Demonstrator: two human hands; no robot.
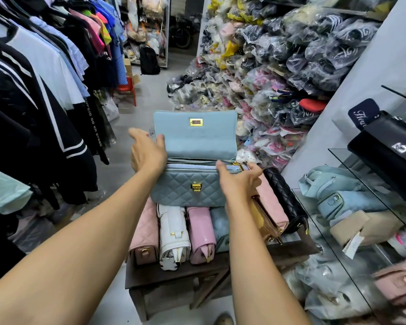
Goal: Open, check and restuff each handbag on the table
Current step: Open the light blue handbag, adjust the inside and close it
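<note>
The blue handbag (188, 188) is perched on a row of other bags lying on the small dark worktop (174, 276), not on the worktop itself. Its flap (195, 137) is raised upright, so the zipped top and the inner compartments are exposed. The left hand (148, 152) is held wide open beside the flap's left edge, fingers spread. Only the thumb is near or touching that edge, and nothing is gripped. The right hand (239, 182) is wrapped over the bag's right end, with the thumb laid on the open rim and the fingers curled round the far side, so the bag is steadied by 1 hand alone. Trouble is most likely to come from this soft, uneven base. If stuffing is pressed in hard, the bag could be rocked forward off the white bag (174, 233) and the glossy pink bag (201, 231) beneath it. The tan bag (263, 221), already leaning at the right edge, could be nudged over by the right wrist. The flap is not being held, so it may drop shut on the fingers once they are placed inside. Whether any stuffing lies within cannot be told from this angle. A gold fitting (240, 165) by the right fingers could be snagged.
</note>
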